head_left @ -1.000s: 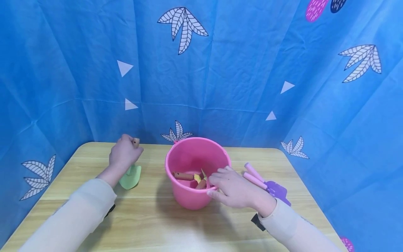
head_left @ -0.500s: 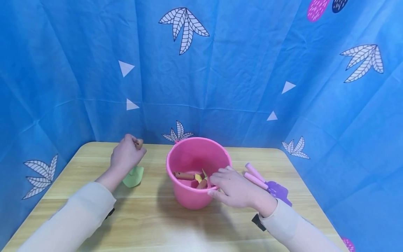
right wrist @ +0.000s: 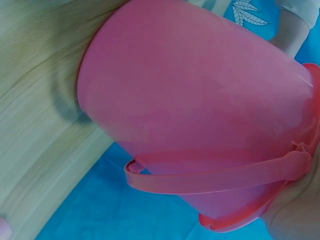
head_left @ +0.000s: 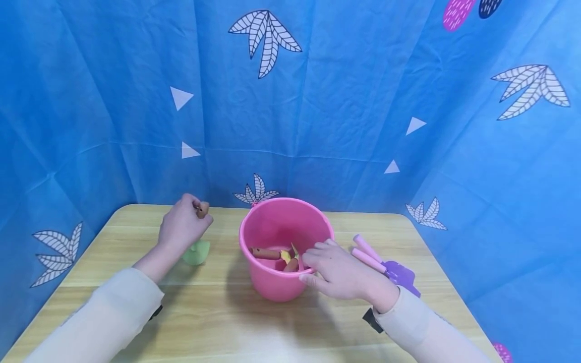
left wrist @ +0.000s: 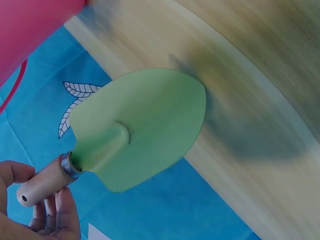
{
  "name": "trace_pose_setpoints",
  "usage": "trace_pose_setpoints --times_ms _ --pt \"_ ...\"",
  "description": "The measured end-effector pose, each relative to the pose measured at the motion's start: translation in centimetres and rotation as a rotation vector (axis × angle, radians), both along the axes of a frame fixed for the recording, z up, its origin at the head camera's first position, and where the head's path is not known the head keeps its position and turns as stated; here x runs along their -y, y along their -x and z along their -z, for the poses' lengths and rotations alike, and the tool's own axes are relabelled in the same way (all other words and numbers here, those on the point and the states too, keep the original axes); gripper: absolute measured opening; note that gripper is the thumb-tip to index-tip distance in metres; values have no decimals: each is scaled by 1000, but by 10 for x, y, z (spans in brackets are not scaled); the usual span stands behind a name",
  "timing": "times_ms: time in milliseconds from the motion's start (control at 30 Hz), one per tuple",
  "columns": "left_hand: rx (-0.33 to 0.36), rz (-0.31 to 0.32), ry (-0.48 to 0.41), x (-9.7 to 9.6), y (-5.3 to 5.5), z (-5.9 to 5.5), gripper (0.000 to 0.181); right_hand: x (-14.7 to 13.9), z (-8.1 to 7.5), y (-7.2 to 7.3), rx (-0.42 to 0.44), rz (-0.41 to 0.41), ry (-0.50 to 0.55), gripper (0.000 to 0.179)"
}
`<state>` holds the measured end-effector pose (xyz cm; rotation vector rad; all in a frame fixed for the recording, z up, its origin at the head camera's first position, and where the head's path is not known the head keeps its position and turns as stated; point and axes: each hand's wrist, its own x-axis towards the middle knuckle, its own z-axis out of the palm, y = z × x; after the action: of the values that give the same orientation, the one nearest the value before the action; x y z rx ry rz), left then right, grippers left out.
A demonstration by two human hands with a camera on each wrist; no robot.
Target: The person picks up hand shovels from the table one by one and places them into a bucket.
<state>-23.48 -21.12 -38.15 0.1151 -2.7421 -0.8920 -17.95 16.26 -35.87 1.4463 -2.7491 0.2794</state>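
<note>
A person's left hand (head_left: 182, 222) pinches the short, light-brown wooden handle of a pale green trowel with a broad pointed blade (left wrist: 150, 120), thumb on one side and fingers on the other. The trowel hangs blade down above the light wood-grain table (head_left: 218, 322), to the left of a pink plastic bucket (head_left: 272, 286) and well apart from it. The right hand (head_left: 333, 267) grips the bucket's near right rim, thumb outside and fingers reaching over the edge; the fingertips are partly hidden. The bucket stands upright, its flat pink carrying handle (right wrist: 215, 181) hanging against the outer wall. Inside lie tools with brown wooden handles (head_left: 267, 253) and yellow parts. Right of the bucket, purple tools with pink handles (head_left: 368, 259) rest on the table. Behind hangs a blue leaf-print cloth (head_left: 290, 116).
</note>
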Motion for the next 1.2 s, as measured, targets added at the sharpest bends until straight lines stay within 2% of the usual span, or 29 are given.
trace_pose_setpoints --times_ms 533,767,1000,1200 --pt "-56 31 -37 -1 -10 -5 31 0 0 0 13 8 -3 28" --pt "-72 49 -61 -1 -12 -4 30 0 2 0 19 7 5 27" --pt "-91 52 -86 -3 -14 -3 30 0 1 -1 23 4 3 29" --pt "-121 47 -95 -8 -16 -7 31 0 0 -1 27 14 -1 26"
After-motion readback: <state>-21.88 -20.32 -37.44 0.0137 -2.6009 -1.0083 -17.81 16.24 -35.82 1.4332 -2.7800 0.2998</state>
